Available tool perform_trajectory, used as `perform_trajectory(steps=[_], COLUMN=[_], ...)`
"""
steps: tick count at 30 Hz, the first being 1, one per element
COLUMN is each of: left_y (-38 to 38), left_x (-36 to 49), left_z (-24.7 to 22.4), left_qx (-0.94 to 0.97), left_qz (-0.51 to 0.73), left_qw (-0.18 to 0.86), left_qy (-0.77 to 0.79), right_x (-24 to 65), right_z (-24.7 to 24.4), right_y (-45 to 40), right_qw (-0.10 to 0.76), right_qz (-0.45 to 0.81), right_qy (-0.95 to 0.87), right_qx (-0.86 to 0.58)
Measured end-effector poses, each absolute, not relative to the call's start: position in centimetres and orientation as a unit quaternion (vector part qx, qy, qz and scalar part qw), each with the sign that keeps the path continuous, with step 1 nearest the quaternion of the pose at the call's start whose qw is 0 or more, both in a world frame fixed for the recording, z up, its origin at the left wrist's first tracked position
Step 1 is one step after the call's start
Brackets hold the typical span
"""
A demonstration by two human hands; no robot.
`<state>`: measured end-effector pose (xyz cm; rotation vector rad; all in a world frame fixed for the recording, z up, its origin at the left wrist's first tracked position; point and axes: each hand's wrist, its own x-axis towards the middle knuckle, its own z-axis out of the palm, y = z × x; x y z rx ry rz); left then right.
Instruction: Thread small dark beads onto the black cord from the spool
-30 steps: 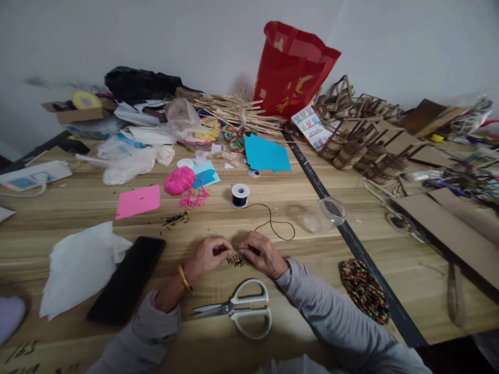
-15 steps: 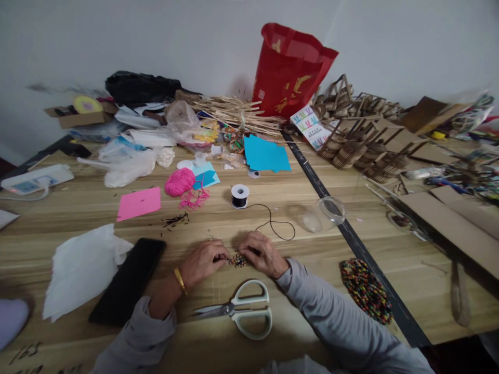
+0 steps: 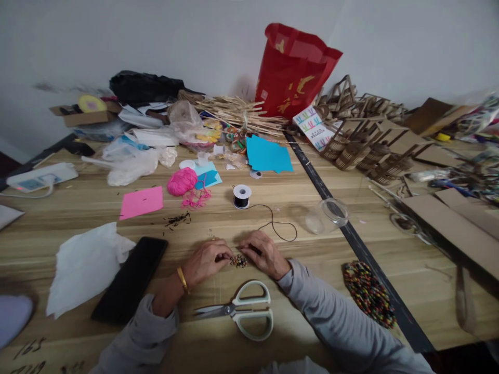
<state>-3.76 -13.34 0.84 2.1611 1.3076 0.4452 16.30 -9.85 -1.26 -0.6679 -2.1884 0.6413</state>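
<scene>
The right hand's (image 3: 263, 253) grip is pinching narrowly, apparently on the black cord (image 3: 272, 214); the left hand's (image 3: 208, 258) is also standing narrow beside the bead cluster (image 3: 239, 261), though I cannot tell whether it is holding a bead. The cluster is lying on the table (image 3: 218, 223) between the hands. The step in hand seems to be bringing bead and cord together, calling next for fine alignment. Beyond, the spool (image 3: 242, 196) is standing upright.

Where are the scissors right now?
In the head view, the scissors lie on the wooden table at lower centre, blades pointing left, nearer the person than the left hand, the right hand and the small cluster of beads.
</scene>
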Motion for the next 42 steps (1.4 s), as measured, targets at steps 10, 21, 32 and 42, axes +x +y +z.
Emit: perform_trajectory(steps=[10, 21, 32, 42], left_y=[-13.31, -13.41, -13.39, -13.67], left_x=[-3.68, -3.70, -4.04, -3.62], left_z=[0.88, 0.82, 1.17, 1.20], left_qx=[0.800, 0.804, 0.782, 0.811], left_qz=[0.163, 0.172, 0.187, 0.160], left_qw=[0.296, 0.292, 0.340, 0.298], left_qy=[0.495, 0.489, 0.487, 0.477], right_x=[16.23, 16.36, 16.34, 16.32], right_z=[-0.79, -1.05, -0.98, -0.99], right_y=[-9.91, -10.00, -9.93, -9.97], right_qw=[0.340, 0.348, 0.343, 0.346], right_qz=[0.241, 0.253, 0.245, 0.248], right_qy=[-0.867, -0.864, -0.862, -0.861], right_qx=[-0.272, -0.262, -0.281, -0.278])
